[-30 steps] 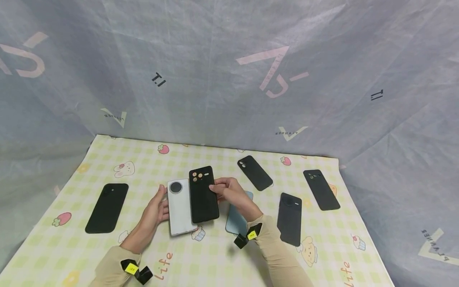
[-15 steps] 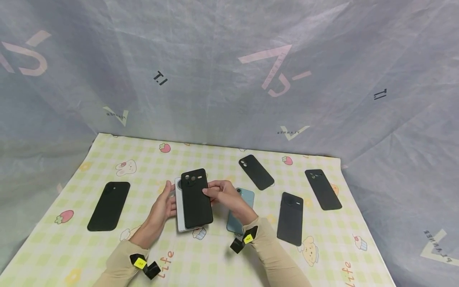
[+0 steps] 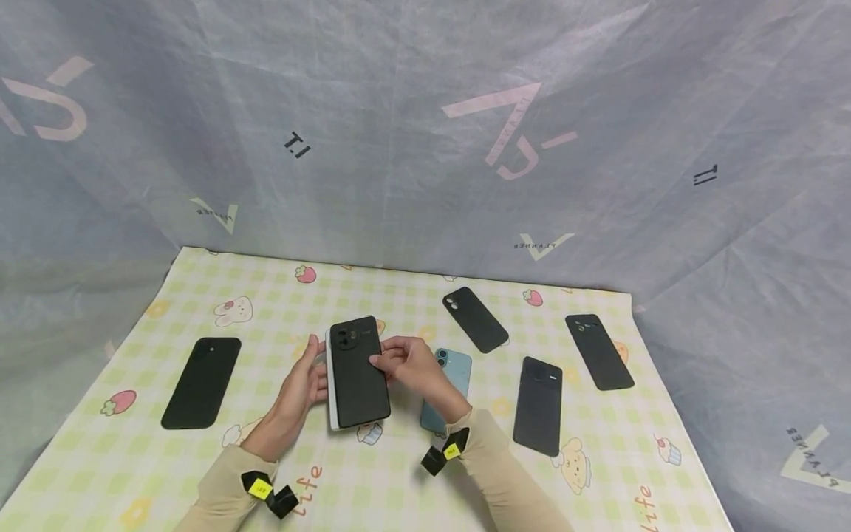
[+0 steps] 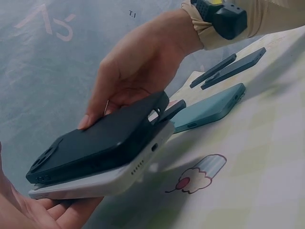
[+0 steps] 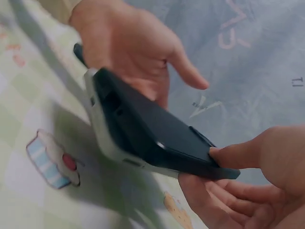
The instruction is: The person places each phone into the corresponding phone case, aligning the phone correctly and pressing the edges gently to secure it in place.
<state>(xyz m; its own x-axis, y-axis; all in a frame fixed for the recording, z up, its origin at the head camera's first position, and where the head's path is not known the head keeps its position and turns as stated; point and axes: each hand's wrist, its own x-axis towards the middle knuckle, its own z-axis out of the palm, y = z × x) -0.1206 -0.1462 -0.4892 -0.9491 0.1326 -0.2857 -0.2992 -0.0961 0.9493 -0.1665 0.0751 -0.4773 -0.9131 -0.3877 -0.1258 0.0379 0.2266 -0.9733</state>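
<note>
My right hand (image 3: 420,368) pinches the long edge of a black phone case (image 3: 362,377), thumb on its back and fingers beneath. Right under the case lies a white phone (image 4: 119,179), mostly covered in the head view. The two are stacked at a slight offset, and a gap shows between them at one end in the left wrist view. Camera openings of the case look dark in the head view. My left hand (image 3: 296,391) supports the white phone from below on its fingers, and its thumb stands free of the stack in the right wrist view.
A light blue phone (image 3: 459,369) lies beside my right wrist. Farther right are a dark phone (image 3: 537,410) and a black case (image 3: 598,355), with another black case (image 3: 475,321) toward the back. At left lies a black phone-shaped piece (image 3: 202,384). A checkered cloth (image 3: 372,488) covers the table.
The black case has moved left from beside the white phone and now covers nearly all of it. Both stay in the hands; the left hand has shifted slightly right.
</note>
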